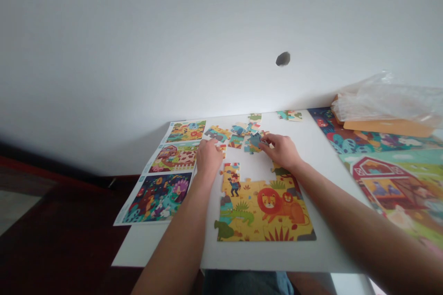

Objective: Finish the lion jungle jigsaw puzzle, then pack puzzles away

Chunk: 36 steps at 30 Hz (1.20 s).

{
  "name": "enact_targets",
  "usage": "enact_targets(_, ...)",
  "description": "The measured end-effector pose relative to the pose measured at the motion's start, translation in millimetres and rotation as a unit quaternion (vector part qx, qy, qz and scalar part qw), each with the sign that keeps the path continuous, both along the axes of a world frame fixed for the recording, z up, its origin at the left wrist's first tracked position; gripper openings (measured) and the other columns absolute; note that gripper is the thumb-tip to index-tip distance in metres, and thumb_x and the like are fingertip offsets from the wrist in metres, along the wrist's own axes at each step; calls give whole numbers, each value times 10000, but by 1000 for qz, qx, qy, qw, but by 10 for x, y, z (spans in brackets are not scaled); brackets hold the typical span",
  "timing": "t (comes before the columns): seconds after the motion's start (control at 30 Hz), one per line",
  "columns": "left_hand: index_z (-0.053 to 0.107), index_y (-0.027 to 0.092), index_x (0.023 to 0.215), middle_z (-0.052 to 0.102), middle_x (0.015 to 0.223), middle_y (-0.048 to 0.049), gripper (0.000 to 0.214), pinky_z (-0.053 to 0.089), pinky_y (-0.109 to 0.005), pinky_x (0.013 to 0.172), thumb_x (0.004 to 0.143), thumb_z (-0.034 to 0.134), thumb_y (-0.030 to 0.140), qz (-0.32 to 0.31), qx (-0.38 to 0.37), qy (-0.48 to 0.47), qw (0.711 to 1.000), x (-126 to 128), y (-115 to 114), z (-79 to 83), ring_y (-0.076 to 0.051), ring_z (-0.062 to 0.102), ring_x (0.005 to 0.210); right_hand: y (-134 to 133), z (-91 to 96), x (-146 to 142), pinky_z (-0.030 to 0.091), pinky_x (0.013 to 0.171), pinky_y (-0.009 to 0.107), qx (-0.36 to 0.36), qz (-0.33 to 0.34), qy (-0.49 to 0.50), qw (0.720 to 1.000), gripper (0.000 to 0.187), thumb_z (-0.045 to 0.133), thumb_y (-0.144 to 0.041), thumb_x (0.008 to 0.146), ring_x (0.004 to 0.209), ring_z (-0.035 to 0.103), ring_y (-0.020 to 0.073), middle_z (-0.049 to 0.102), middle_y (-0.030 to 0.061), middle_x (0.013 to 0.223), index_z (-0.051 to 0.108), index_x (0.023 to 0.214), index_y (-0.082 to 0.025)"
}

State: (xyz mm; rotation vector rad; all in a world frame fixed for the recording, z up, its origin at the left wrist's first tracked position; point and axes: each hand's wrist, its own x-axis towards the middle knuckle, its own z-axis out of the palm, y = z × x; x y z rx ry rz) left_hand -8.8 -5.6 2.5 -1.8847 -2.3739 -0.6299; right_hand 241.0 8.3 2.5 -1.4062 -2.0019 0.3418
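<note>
Both hands worked by the gap in the jigsaw puzzle (263, 209): the right hand (281, 150) pinched a blue piece (255, 140) in its fingers (265, 143); the left hand (209, 159), fingers (215, 146) pressed together, touched a small piece (222, 150).

My white table (166, 244) has the half-done lion jigsaw (263, 207) on it, loose pieces (238, 136) just past it, a printed picture sheet (162, 175) to its left, and a big farm print (387, 179) and some cardboard (387, 126) off to its right.

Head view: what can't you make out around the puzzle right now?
Head view:
Whether the left hand holds a jigsaw piece: its fingers hide that.
Loose pieces beneath the right hand: partly covered by its fingers.
Barn jigsaw puzzle: cut off by the right edge.
Far loose pieces: details too small.
</note>
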Motion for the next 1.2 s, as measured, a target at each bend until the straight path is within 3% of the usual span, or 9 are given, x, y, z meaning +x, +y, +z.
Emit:
enact_targets(0.13, 746, 190, 988, 682, 936, -110, 295, 527, -362, 822, 814, 518, 122, -57, 87, -41, 994, -23, 65, -107, -246, 650, 855, 1, -13, -19, 398, 671, 282, 0, 27, -25, 999, 229, 590, -419, 863, 743, 618, 188, 721, 27, 854, 709, 958, -247)
enact_targets(0.23, 751, 179, 941, 698, 913, -102, 343, 537, -389, 834, 767, 486, 49, -84, 144, -94, 982, -64, 116, -169, -251, 655, 855, 7, -15, -17, 395, 667, 290, 7, -4, -44, 999, 223, 586, -408, 872, 775, 631, 209, 722, 46, 872, 707, 970, -248)
enact_targets(0.4, 747, 173, 928, 706, 952, -101, 333, 531, -412, 857, 760, 492, 40, -89, 139, -105, 981, -81, 139, -175, -252, 656, 867, 4, 11, 25, 380, 657, 293, 28, -63, -50, 996, 217, 571, -400, 883, 769, 616, 216, 704, 65, 858, 694, 954, -237)
enact_targets(0.57, 748, 205, 905, 710, 963, -72, 213, 511, -388, 875, 807, 578, 120, -157, 143, -82, 974, -25, 116, -122, -233, 636, 895, -24, 39, 27, 388, 683, 283, 38, 40, 5, 998, 214, 487, -394, 926, 748, 563, 188, 645, 54, 838, 599, 893, -215)
enact_targets(0.7, 758, 248, 960, 717, 1080, -42, 174, 449, -433, 965, 814, 663, 236, -227, 118, -66, 964, 61, 87, -110, -252, 592, 1023, -7, 9, 6, 405, 727, 298, 24, 101, -22, 994, 224, 404, -377, 964, 787, 541, 205, 596, 77, 849, 535, 906, -204)
enact_targets(0.87, 763, 302, 996, 700, 1190, -16, 230, 402, -521, 953, 770, 729, 334, -253, 81, -43, 963, 126, 48, -150, -341, 492, 1147, 36, -12, 11, 400, 741, 312, 17, 64, -86, 994, 228, 401, -360, 973, 808, 532, 230, 602, 104, 860, 553, 949, -192)
enact_targets(1.03, 762, 298, 996, 698, 1197, -12, 224, 389, -532, 932, 778, 720, 331, -249, 67, -51, 965, 128, 48, -154, -357, 472, 1157, 67, -12, 42, 366, 724, 329, 9, 18, -136, 991, 244, 393, -358, 973, 852, 545, 264, 637, 116, 850, 571, 1006, -194)
enact_targets(1.2, 753, 305, 1016, 710, 1132, -17, 238, 397, -505, 919, 783, 714, 292, -250, 72, -58, 964, 143, 52, -130, -328, 486, 1119, 100, -19, 108, 373, 720, 320, 40, -54, -26, 997, 230, 436, -376, 943, 802, 555, 241, 628, 86, 798, 584, 914, -203)
